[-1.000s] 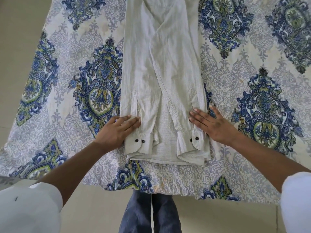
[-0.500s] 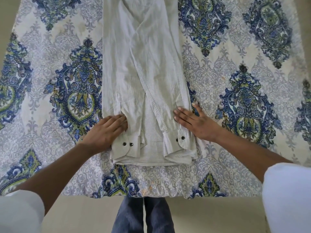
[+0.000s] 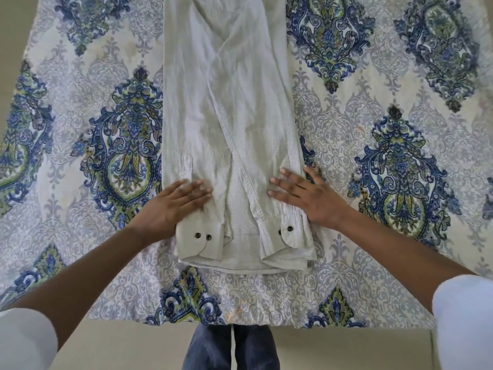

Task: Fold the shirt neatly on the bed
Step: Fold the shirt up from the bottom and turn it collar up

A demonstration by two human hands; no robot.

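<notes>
Fingers of left hand and right hand lie straight, pressing flat on the folded shirt.

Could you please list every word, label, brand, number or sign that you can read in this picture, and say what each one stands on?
None: no text can be read anywhere in the head view.
The beige shirt shows only dark buttons on its cuffs, with no label in sight.
The bedsheet carries a blue and green ornamental pattern, no lettering.
</notes>
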